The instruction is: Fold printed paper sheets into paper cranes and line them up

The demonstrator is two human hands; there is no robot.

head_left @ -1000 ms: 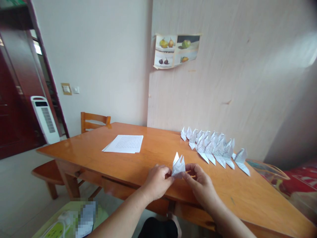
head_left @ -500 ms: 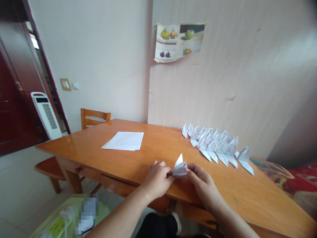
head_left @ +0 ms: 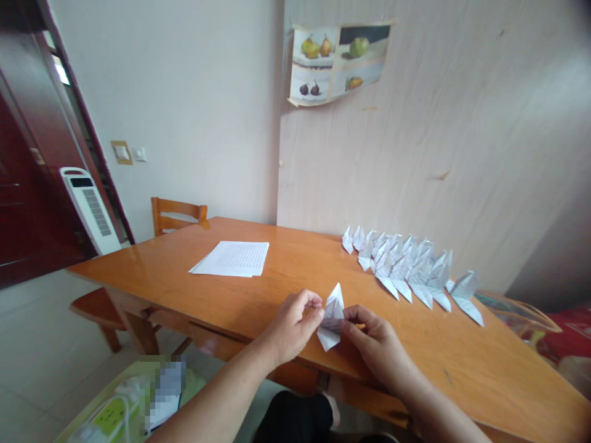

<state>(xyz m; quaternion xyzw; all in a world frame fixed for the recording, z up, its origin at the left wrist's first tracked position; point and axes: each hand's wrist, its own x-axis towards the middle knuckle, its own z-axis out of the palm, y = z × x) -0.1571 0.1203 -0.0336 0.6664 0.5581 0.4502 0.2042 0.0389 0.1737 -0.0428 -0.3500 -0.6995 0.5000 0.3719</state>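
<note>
A folded paper figure (head_left: 332, 321), white with printed lines, stands between my hands near the table's front edge. Its tall point rises at the back and a lower flap points toward me. My left hand (head_left: 298, 320) is closed at its left side, thumb and fingertips pinching the paper edge. From the right, my right hand (head_left: 372, 335) grips the other side between thumb and index finger. Similar folded paper figures (head_left: 420, 274) stand in rows at the back right of the table, out of reach of both hands' present grip.
A stack of printed sheets (head_left: 231, 258) lies on the wooden table (head_left: 157, 277), left of my hands. Behind it stands a wooden chair (head_left: 179, 215). A stool (head_left: 99, 311) is at the left, and a power strip (head_left: 113, 418) lies below. Fruit pictures (head_left: 339, 61) hang on the wall.
The paper figure has turned and opened out, with a flap now toward me. My left hand has lifted slightly and its fingers have shifted to the paper's upper left edge.
</note>
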